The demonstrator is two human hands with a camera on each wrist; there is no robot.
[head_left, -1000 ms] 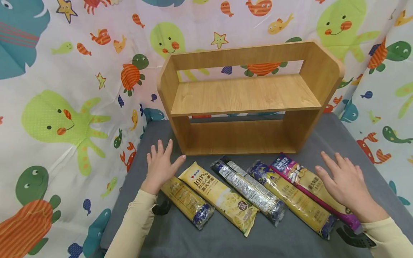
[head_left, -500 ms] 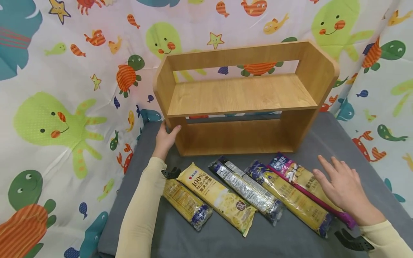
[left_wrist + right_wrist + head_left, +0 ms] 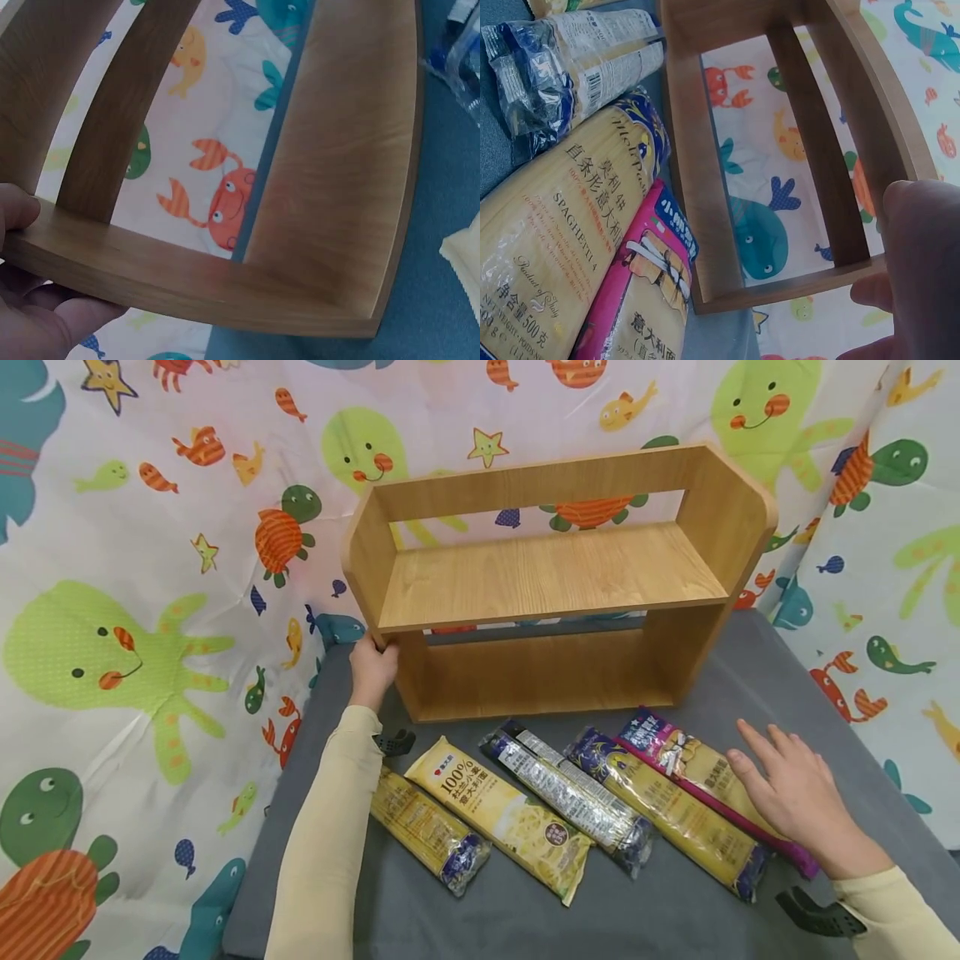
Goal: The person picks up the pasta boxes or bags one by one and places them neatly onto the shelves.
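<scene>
A two-tier wooden shelf (image 3: 551,575) stands at the back. My left hand (image 3: 372,672) grips its left side panel; the left wrist view shows the thumb (image 3: 18,208) on the panel's inner face and fingers (image 3: 79,321) on the outer side. My right hand (image 3: 791,793), fingers extended, hovers over the lower end of a pink-and-purple pasta packet (image 3: 708,772), holding nothing. Left of that packet lies a blue-and-yellow spaghetti packet (image 3: 663,810), the print "SPAGHETTI 4" readable in the right wrist view.
Further left lie a pack with silvery label panels (image 3: 566,797), a yellow pasta packet (image 3: 501,820) and another yellow packet with a blue end (image 3: 429,828). All rest on the grey surface (image 3: 600,918). A cloth printed with sea animals (image 3: 172,710) hangs behind and at both sides.
My left hand has moved from above the leftmost packet up to the shelf's left panel and taken hold of it. The right hand stays near the pink-and-purple packet. The head view has shifted slightly.
</scene>
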